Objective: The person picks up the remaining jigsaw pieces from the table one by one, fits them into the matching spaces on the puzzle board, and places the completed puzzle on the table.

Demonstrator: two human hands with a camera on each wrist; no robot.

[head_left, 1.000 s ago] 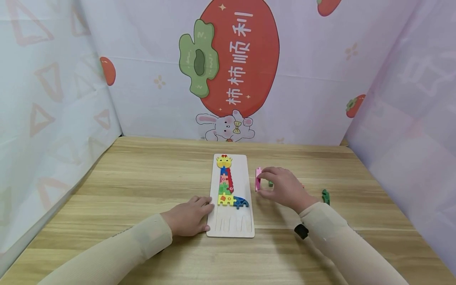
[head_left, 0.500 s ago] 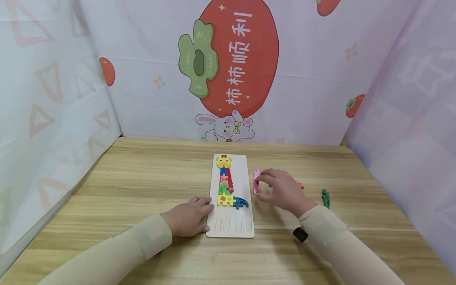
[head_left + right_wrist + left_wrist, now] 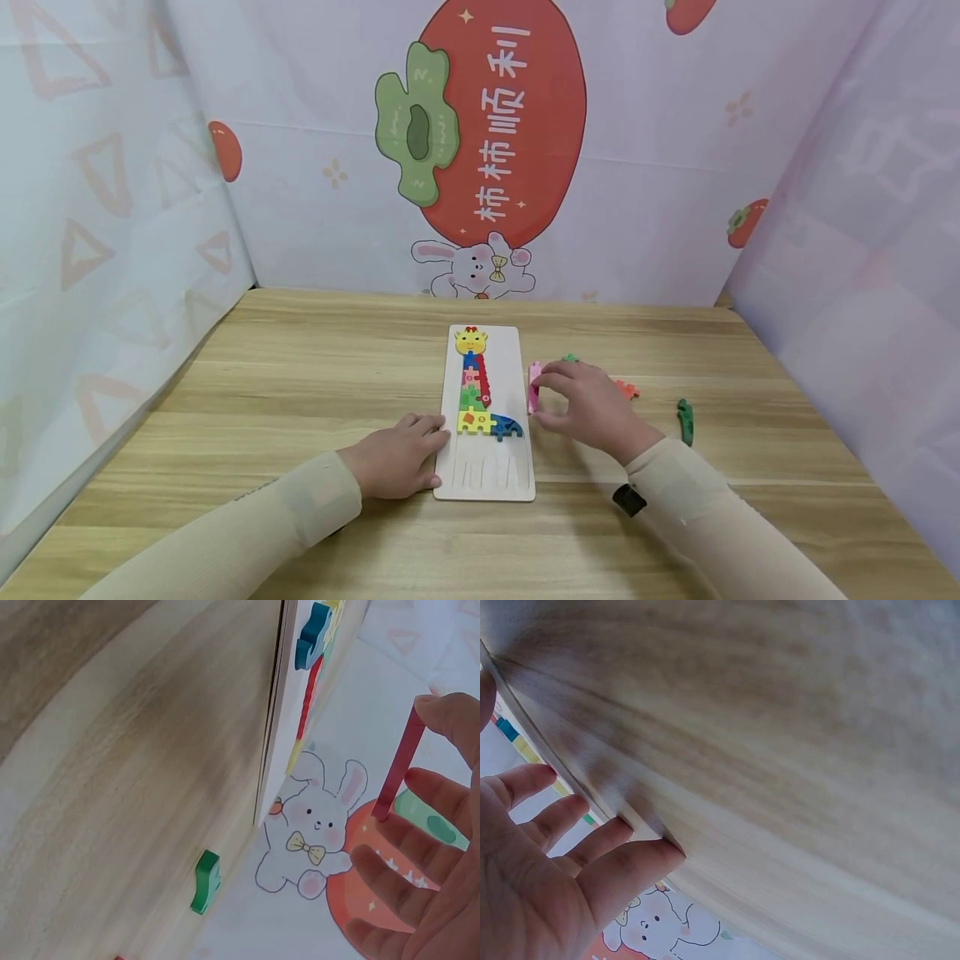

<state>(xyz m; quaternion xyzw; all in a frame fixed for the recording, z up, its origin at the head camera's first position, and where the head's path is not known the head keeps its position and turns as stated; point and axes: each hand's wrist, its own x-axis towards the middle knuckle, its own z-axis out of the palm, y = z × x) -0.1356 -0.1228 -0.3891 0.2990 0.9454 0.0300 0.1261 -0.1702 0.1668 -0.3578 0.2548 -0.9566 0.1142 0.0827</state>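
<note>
A pale wooden puzzle board (image 3: 507, 367) lies on the table, with a giraffe partly laid out on it: yellow head (image 3: 471, 341), several coloured neck pieces, a yellow piece (image 3: 476, 421) and a dark blue piece (image 3: 507, 426). My left hand (image 3: 397, 458) rests at the board's left edge, fingertips along it. Just off the right edge, my right hand (image 3: 600, 410) pinches a pink puzzle piece (image 3: 534, 387) between thumb and fingers. The right wrist view shows that piece (image 3: 400, 765) as a thin strip held above the table. Below the yellow and blue pieces, the board shows bare leg outlines.
Loose puzzle pieces lie right of the board: a green one (image 3: 571, 357) behind my right hand, an orange-red one (image 3: 625, 389) partly hidden by it, and a dark green curved one (image 3: 686, 421) farther right. Printed curtains (image 3: 637, 167) wall the table's back and sides.
My right hand has shifted slightly left and nearer me, bringing the pink puzzle piece closer to the board. The green and orange-red pieces behind it show more. The left hand stays put.
</note>
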